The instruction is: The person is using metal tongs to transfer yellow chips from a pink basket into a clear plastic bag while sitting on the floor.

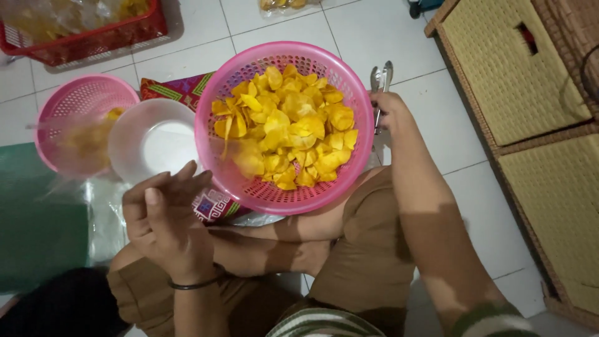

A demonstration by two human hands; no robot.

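Carpet or mat of dark green (37, 218) lies at the far left, and beyond it a red crate (87, 34) sits on the white tiled floor (437, 143). Right of the mat stands a small pink basket (81, 103) with a blurred clear bag of yellow chips in front of it, and a white bowl (153, 140) touches its right side. Nearer, the left hand (165, 215) hovers empty, fingers loosely spread and slightly curled, just beside the near-left rim of the large pink basket (212, 156). That basket rests on the person's lap, over a patterned cloth (178, 90), and is heaped with yellow chips (287, 128). At its right rim the right hand (387, 109) is closed around metal tongs (381, 81), whose tips point away, close together. Farthest right, a woven wicker cabinet (530, 93) runs along the floor.
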